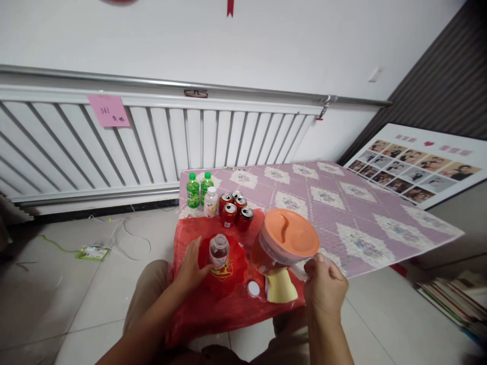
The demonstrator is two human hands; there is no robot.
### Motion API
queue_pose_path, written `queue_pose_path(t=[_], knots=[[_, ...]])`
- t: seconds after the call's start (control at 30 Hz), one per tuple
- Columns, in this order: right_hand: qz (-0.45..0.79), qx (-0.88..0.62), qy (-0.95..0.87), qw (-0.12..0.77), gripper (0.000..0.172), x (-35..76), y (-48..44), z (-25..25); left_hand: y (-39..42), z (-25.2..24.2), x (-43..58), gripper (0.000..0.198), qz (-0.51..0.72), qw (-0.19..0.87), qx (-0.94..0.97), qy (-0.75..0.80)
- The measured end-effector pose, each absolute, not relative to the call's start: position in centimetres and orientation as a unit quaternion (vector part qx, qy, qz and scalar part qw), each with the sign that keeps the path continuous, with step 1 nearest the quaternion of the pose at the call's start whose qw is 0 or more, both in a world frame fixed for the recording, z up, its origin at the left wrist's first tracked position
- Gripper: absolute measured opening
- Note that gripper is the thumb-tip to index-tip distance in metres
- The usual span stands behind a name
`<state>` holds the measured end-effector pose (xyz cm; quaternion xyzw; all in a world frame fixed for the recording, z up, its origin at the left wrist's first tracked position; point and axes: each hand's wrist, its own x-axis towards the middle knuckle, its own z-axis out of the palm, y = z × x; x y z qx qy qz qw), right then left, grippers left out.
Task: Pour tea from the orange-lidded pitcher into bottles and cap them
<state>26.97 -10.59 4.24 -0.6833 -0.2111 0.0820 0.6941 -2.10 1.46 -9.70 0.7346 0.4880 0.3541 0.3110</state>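
My right hand (326,284) is closed round the handle of a clear plastic pitcher (262,253) with an orange lid (300,235). The pitcher is raised over the red cloth. My left hand (192,271) is open, thumb and fingers apart, at the left side of a red scalloped tray (238,271). Within the tray stands an uncapped clear bottle (219,251) with a printed label. The left thumb is close to this bottle; whether it touches, I cannot tell. A white cap (253,289) and a folded yellow cloth (281,286) lie right of the tray.
Several opened drink cans (228,215) stand behind the tray. Left of them are a white-capped bottle (211,202) and two green bottles (193,191). A red plastic sheet (213,329) covers the near table (319,190). A radiator (175,142) runs behind; cables (122,235) lie on the floor.
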Motion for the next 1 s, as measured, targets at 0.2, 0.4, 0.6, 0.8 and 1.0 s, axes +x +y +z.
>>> queue_pose_path(t=[0.2, 0.4, 0.6, 0.8, 1.0], knots=[[0.087, -0.705, -0.223, 0.668, 0.035, 27.3, -10.0, 4.0, 1.0, -12.0, -4.4, 0.072, 0.295, 0.272, 0.733, 0.55], [0.089, -0.699, -0.243, 0.667, 0.036, 26.8, -8.8, 3.9, 1.7, -12.2, -3.4, 0.071, 0.276, 0.3, 0.717, 0.565], [0.093, -0.692, -0.255, 0.669, 0.035, 26.7, -7.9, 3.1, 2.2, -10.8, -2.1, 0.078, 0.302, 0.344, 0.727, 0.511], [0.09, -0.684, -0.285, 0.665, 0.038, 26.7, -7.1, 2.3, 2.4, -11.6, -2.3, 0.082, 0.341, 0.372, 0.697, 0.51], [0.088, -0.674, -0.29, 0.674, 0.038, 26.4, -6.2, 2.4, 2.3, -12.9, -3.6, 0.078, 0.316, 0.372, 0.668, 0.561]])
